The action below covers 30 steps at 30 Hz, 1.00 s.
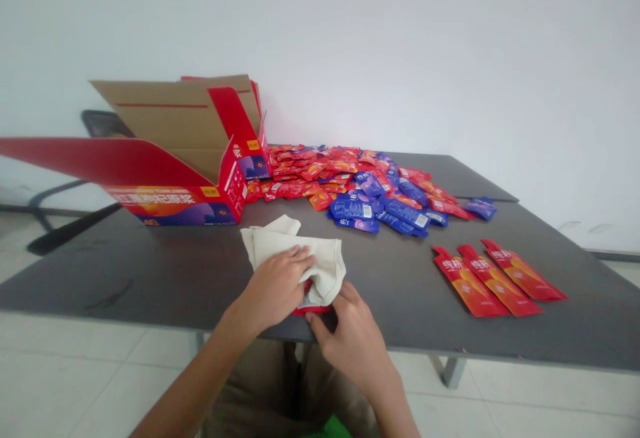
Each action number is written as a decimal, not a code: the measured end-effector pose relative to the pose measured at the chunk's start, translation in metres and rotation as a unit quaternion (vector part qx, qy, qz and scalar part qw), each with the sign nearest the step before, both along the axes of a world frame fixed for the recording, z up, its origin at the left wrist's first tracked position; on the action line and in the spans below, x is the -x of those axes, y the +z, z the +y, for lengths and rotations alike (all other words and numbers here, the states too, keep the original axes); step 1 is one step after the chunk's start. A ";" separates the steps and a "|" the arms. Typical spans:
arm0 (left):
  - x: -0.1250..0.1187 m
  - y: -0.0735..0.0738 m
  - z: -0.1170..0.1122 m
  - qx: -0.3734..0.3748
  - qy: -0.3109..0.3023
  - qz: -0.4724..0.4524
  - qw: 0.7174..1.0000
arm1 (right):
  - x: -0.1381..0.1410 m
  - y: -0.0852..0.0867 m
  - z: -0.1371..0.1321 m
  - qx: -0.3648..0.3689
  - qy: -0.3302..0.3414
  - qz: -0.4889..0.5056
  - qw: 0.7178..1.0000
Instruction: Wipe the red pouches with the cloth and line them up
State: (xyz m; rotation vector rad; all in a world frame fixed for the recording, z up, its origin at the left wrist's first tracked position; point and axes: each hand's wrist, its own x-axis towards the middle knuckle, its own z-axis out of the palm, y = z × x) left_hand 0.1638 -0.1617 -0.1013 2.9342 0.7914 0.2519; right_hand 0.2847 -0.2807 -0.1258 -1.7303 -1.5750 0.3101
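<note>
My left hand (pixel 278 285) presses a cream cloth (pixel 280 241) down onto a red sachet (pixel 311 309) near the table's front edge, fingers curled over the cloth. Most of that sachet is hidden under the cloth. My right hand (pixel 350 338) pinches the sachet's lower edge between thumb and fingers.
Three red sachets (pixel 495 278) lie side by side at the right on the dark grey table (pixel 150 271). A heap of red and blue sachets (pixel 360 188) spreads across the back. An open red cardboard box (pixel 175 158) stands at the back left, flaps out.
</note>
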 end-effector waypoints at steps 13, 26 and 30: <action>0.001 0.003 0.000 0.017 0.012 0.000 1.000 | 0.000 0.001 0.000 0.002 -0.001 -0.002 1.000; -0.002 0.000 0.006 0.001 0.029 0.002 1.000 | 0.000 0.004 0.000 0.003 0.001 0.007 1.000; 0.008 -0.004 -0.013 -0.002 -0.016 -0.004 1.000 | 0.000 0.001 0.001 0.006 0.019 -0.024 1.000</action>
